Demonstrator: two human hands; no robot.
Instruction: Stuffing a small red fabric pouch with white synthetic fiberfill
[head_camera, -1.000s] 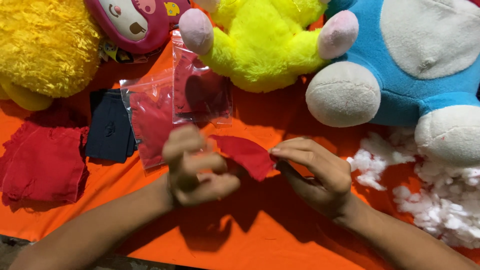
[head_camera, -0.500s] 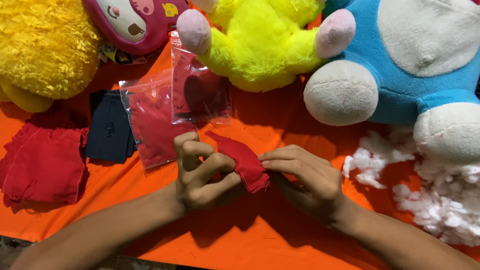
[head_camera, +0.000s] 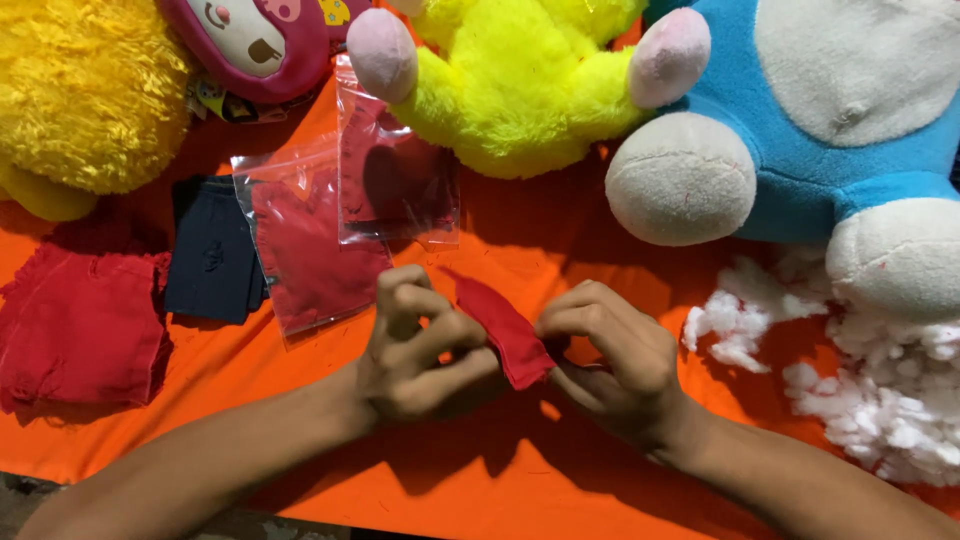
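**Small red fabric piece pinched between 2 hands**

Held just above the orange cloth (head_camera: 560, 230), at centre frame, between left hand (head_camera: 425, 350) and right hand (head_camera: 610, 360): a small red fabric piece (head_camera: 505, 330), slanting from upper left to lower right. Left hand curled shut on its left edge, fingers folded in; right hand closed on the lower right end, pinching with fingertips.

Likely very light and limp, soft as felt or thin knit, not fragile, not slippery; apt to flop or fold when gripped at 1 point only. Best taken at 2 opposite edges, close to the corners, to keep it taut.

Deep red, matte, roughly oblong, edges slightly uneven; no print visible.

Around it: 2 clear plastic bags (head_camera: 385, 180) with red contents just beyond the hands, a dark navy fabric piece (head_camera: 212, 265) and a red fabric stack (head_camera: 80, 325) to the left, white stuffing (head_camera: 880, 400) to the right, a yellow plush toy (head_camera: 520, 90) and a blue plush toy (head_camera: 800, 130) along the top.
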